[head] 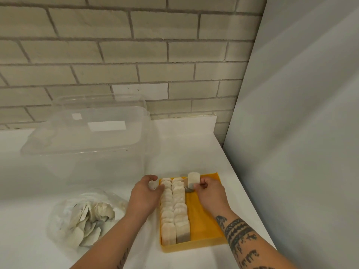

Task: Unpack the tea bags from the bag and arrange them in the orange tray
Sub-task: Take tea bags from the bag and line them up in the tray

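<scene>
Right grip: the right hand (210,188) pinched a small stack of tea bags (193,179) between thumb and curled fingers, holding it upright at the far end of the tray.
Left grip: the left hand (144,197) was curled round a pale tea bag (153,185), just outside the tray's far left corner.
Tray: the orange tray (206,216) lay on the white counter (184,148) between the two forearms. Its right part was bare.
Arranged bags: two rows of tea bags (174,206) stood on edge, packed along the tray's left side from near wall to far wall.
Source: a clear plastic bag (85,216) with loose tea bags lay on the counter, left of the left forearm.
Behind: a clear plastic container (91,129) sat against the brick wall (136,55).
Right edge: a grey panel (301,113) stood beside the counter.
</scene>
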Demonstrator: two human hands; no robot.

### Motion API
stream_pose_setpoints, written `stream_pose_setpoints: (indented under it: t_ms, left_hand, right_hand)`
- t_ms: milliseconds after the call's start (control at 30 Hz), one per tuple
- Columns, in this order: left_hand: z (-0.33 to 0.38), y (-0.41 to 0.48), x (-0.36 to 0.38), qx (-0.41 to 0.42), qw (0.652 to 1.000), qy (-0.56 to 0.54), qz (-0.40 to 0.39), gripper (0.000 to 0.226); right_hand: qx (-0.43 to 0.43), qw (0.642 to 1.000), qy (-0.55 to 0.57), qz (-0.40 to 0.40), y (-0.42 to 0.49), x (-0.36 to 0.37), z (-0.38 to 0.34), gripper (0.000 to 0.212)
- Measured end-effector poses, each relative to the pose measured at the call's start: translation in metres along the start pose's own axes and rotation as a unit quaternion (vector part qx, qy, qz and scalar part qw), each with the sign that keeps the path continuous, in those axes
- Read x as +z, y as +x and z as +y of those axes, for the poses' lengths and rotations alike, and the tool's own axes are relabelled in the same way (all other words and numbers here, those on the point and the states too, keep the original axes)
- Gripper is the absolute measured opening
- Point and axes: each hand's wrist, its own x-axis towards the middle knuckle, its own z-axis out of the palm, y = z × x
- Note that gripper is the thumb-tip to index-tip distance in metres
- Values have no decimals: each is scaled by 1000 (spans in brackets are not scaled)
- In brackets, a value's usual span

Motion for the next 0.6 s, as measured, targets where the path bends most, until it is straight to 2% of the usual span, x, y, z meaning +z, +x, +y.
stream_pose_setpoints:
  t_ms: [233,367,600]
  left_hand:
    - [-9,0,5,-25,999,-6,-19,21]
    - [-11,1,5,-31,999,2,-17,20]
    - [-12,1,6,-29,999,7,-17,18]
  right_hand:
    - [27,998,-35,-40,11,13,10,15]
    - [38,999,-26,-27,13,17,12,15]
    - [46,999,-15,-24,14,18,12,32]
